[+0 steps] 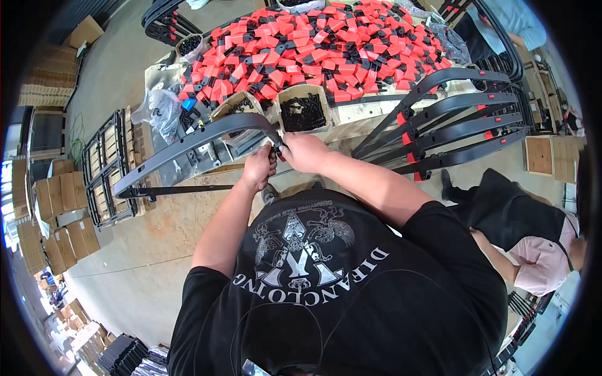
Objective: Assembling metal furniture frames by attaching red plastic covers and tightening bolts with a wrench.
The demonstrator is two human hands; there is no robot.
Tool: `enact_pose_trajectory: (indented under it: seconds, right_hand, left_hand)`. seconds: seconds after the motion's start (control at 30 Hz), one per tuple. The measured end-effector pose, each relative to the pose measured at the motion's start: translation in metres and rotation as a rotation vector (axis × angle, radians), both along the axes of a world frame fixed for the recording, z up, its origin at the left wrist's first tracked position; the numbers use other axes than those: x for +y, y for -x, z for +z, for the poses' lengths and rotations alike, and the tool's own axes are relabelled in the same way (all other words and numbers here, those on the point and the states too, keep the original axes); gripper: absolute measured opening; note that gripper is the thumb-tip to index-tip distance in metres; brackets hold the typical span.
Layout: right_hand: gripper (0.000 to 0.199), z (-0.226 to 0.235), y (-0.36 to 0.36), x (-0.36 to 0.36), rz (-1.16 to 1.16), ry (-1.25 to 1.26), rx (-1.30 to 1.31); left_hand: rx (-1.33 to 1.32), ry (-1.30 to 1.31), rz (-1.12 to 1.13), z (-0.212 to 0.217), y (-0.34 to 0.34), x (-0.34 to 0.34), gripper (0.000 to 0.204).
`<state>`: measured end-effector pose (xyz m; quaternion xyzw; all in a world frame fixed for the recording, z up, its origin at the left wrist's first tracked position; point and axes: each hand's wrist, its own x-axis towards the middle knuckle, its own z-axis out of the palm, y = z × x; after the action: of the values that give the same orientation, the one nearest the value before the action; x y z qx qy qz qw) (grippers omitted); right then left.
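Observation:
A long black bent-tube frame point(188, 139) reaches from my hands out to the left, its corner hanging past the bench end. My left hand point(259, 168) is closed around the near end of that frame, fingers curled. Right beside it, my right hand point(304, 152) pinches at the tube end, where a small red and black piece point(281, 156) shows between the hands. My right fingertips are partly hidden. Just beyond the hands stand two open boxes of small black parts, a right one point(301, 89) and a left one point(233, 99), which the frame partly crosses.
A large heap of red and black plastic pieces point(313, 47) covers the bench. Several finished-looking black frames point(464, 125) lean at the right. Clear plastic bags point(164, 113) lie left. One person in a black apron point(520, 213) is at right, another in light blue point(523, 25) far right.

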<state>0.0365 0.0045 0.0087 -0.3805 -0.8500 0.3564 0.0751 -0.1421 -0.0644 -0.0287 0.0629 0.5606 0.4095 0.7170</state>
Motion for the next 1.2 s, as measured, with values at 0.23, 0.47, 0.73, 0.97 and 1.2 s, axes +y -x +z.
enact_pose_trajectory:
  seconds: [0.23,0.47,0.73,0.97,1.2]
  right_hand:
    - [0.027,0.004,0.0,0.001,-0.008,0.035,0.027]
    - [0.027,0.001,-0.002,0.0,-0.001,0.012,0.061]
    - [0.028,0.006,-0.003,0.002,0.001,0.032,0.043]
    - [0.027,0.004,-0.001,0.004,-0.002,0.042,0.069]
    - [0.026,-0.005,-0.001,0.003,-0.02,0.037,0.088]
  left_hand:
    - [0.025,-0.048,0.039,0.007,-0.003,-0.003,0.033]
    - [0.185,-0.128,-0.021,0.016,0.002,-0.005,0.02]
    - [0.543,-0.468,-0.229,0.013,0.008,-0.009,0.005]
    - [0.306,-0.534,0.259,-0.012,0.015,-0.008,0.009]
    - [0.268,0.05,-0.079,0.009,-0.005,-0.002,0.033]
